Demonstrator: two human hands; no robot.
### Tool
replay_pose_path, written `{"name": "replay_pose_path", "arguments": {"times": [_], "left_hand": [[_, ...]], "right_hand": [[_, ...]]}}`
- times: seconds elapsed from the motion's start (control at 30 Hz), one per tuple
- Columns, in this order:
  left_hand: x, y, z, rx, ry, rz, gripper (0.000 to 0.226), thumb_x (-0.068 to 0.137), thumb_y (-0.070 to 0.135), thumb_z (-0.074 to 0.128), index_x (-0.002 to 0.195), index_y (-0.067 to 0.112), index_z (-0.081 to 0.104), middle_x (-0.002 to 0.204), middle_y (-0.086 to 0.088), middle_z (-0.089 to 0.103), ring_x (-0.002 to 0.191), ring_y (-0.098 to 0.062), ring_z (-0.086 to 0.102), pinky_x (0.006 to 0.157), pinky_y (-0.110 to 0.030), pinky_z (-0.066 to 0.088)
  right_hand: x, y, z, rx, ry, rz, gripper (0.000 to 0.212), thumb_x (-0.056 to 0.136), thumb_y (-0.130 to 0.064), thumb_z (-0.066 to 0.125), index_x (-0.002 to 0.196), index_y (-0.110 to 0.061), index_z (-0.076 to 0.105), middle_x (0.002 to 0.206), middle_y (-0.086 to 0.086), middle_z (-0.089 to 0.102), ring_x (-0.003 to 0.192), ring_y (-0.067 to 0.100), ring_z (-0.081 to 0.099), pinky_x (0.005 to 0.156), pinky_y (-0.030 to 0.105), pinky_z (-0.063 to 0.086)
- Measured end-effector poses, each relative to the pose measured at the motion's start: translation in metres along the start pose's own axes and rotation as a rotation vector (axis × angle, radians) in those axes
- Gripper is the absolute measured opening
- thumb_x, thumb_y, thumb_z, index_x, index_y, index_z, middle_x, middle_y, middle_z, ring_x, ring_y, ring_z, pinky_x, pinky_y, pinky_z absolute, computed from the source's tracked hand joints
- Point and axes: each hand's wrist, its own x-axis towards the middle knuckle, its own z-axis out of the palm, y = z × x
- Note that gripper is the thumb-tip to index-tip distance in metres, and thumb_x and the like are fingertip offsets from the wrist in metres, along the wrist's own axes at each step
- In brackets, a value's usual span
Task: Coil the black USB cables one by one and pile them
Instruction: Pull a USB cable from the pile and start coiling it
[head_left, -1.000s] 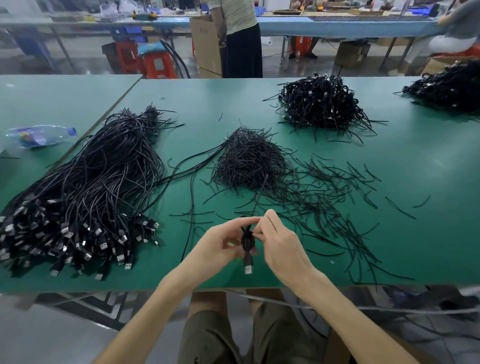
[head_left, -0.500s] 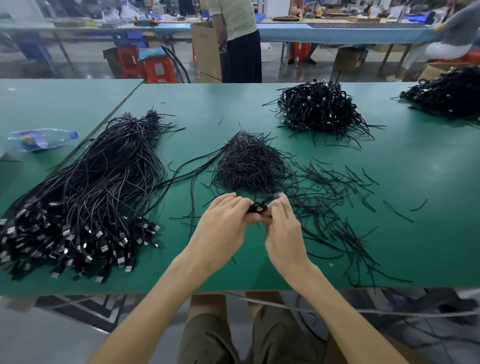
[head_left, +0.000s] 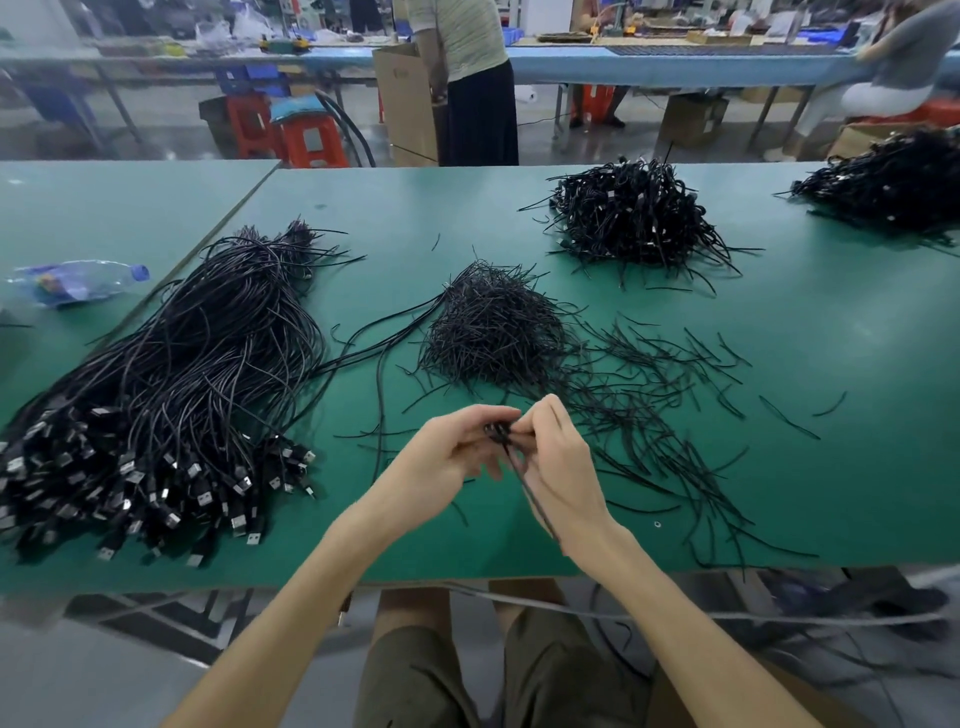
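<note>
Above the green table (head_left: 779, 467) near its front edge, my left hand (head_left: 447, 457) and my right hand (head_left: 561, 467) meet around one small coiled black USB cable (head_left: 500, 432). Both hands pinch the coil between fingertips, and a thin black strand runs from it down across my right palm. A big bundle of uncoiled black USB cables (head_left: 171, 395) lies at the left, plugs toward me. The pile of coiled cables (head_left: 628, 213) sits at the back, right of centre.
A heap of short black ties (head_left: 493, 327) lies in the middle, with loose ties scattered to the right. Another cable pile (head_left: 893, 182) is at the far right. A plastic bottle (head_left: 78, 280) lies at the left. A person (head_left: 467, 78) stands behind the table.
The coil, first held upright with its plug hanging down, is now turned over between my fingertips. A thin strand now trails across my right palm. Both hands stayed close together.
</note>
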Motion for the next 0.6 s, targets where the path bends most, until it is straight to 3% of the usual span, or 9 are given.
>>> {"name": "replay_pose_path", "arguments": {"times": [0.07, 0.13, 0.23, 0.27, 0.33, 0.43, 0.47, 0.53, 0.6], "left_hand": [[0.001, -0.006, 0.0, 0.346, 0.056, 0.078, 0.04, 0.101, 0.0, 0.049, 0.13, 0.023, 0.062, 0.099, 0.0, 0.068, 0.09, -0.02, 0.062, 0.085, -0.045, 0.052], [0.0, -0.008, -0.002, 0.653, 0.122, 0.179, 0.028, 0.103, 0.017, 0.053, 0.127, 0.027, 0.063, 0.108, 0.003, 0.055, 0.101, -0.018, 0.053, 0.083, -0.041, 0.052], [0.001, -0.006, -0.006, 0.698, 0.071, 0.26, 0.03, 0.104, 0.035, 0.045, 0.122, 0.021, 0.064, 0.14, 0.005, 0.05, 0.123, -0.017, 0.049, 0.094, -0.033, 0.048], [0.003, -0.005, -0.006, 0.686, 0.044, 0.265, 0.036, 0.104, 0.039, 0.039, 0.124, 0.02, 0.063, 0.139, 0.006, 0.055, 0.122, -0.016, 0.052, 0.097, -0.03, 0.045], [0.004, -0.002, -0.004, 0.7, 0.073, 0.225, 0.041, 0.103, 0.045, 0.034, 0.123, 0.021, 0.061, 0.118, 0.009, 0.067, 0.106, -0.015, 0.059, 0.091, -0.023, 0.038], [0.006, -0.001, 0.002, 0.747, 0.179, 0.077, 0.034, 0.106, 0.047, 0.032, 0.11, 0.023, 0.055, 0.078, 0.011, 0.067, 0.075, -0.012, 0.059, 0.066, -0.018, 0.034], [0.007, 0.0, 0.005, 0.747, 0.194, 0.021, 0.031, 0.106, 0.046, 0.031, 0.109, 0.023, 0.052, 0.07, 0.009, 0.065, 0.069, -0.013, 0.059, 0.061, -0.02, 0.038], [0.009, 0.002, 0.011, 0.646, 0.224, -0.108, 0.025, 0.107, 0.045, 0.032, 0.112, 0.026, 0.046, 0.063, 0.003, 0.065, 0.064, -0.017, 0.062, 0.064, -0.036, 0.051], [0.01, 0.003, 0.014, 0.432, 0.254, -0.221, 0.017, 0.107, 0.041, 0.037, 0.116, 0.028, 0.044, 0.058, 0.001, 0.067, 0.057, -0.017, 0.063, 0.063, -0.04, 0.055]], "right_hand": [[-0.004, 0.001, 0.002, -0.041, -0.014, 0.013, 0.04, 0.086, 0.018, 0.054, 0.085, -0.021, 0.041, 0.091, -0.006, 0.041, 0.069, 0.013, 0.047, 0.061, 0.031, 0.046], [-0.005, 0.002, 0.003, -0.004, -0.022, 0.032, 0.041, 0.084, 0.019, 0.05, 0.083, -0.021, 0.041, 0.088, -0.007, 0.04, 0.07, 0.007, 0.046, 0.062, 0.019, 0.041], [-0.004, -0.001, 0.006, 0.027, -0.02, 0.072, 0.048, 0.091, 0.012, 0.053, 0.077, -0.03, 0.035, 0.08, -0.011, 0.037, 0.066, 0.007, 0.039, 0.058, 0.023, 0.031], [-0.004, -0.002, 0.006, 0.031, -0.021, 0.082, 0.051, 0.092, 0.012, 0.055, 0.076, -0.031, 0.033, 0.079, -0.01, 0.037, 0.066, 0.009, 0.037, 0.058, 0.027, 0.032], [-0.003, -0.003, 0.007, 0.042, -0.038, 0.087, 0.048, 0.092, 0.013, 0.056, 0.076, -0.027, 0.035, 0.08, -0.009, 0.039, 0.067, 0.01, 0.038, 0.06, 0.029, 0.035], [-0.005, -0.006, 0.01, 0.106, -0.034, 0.124, 0.042, 0.095, 0.012, 0.053, 0.076, -0.023, 0.043, 0.08, -0.006, 0.048, 0.07, 0.001, 0.049, 0.065, 0.013, 0.038], [-0.005, -0.006, 0.013, 0.117, -0.028, 0.156, 0.036, 0.096, 0.012, 0.053, 0.075, -0.017, 0.049, 0.078, -0.003, 0.052, 0.068, 0.0, 0.05, 0.065, 0.012, 0.038], [-0.007, -0.008, 0.017, 0.13, -0.021, 0.212, 0.027, 0.091, 0.014, 0.056, 0.074, -0.006, 0.052, 0.077, 0.004, 0.055, 0.066, 0.003, 0.048, 0.063, 0.014, 0.037], [-0.009, -0.01, 0.02, 0.144, 0.003, 0.217, 0.032, 0.085, 0.021, 0.054, 0.072, -0.007, 0.05, 0.076, 0.004, 0.052, 0.066, 0.0, 0.048, 0.064, 0.01, 0.038]]}}
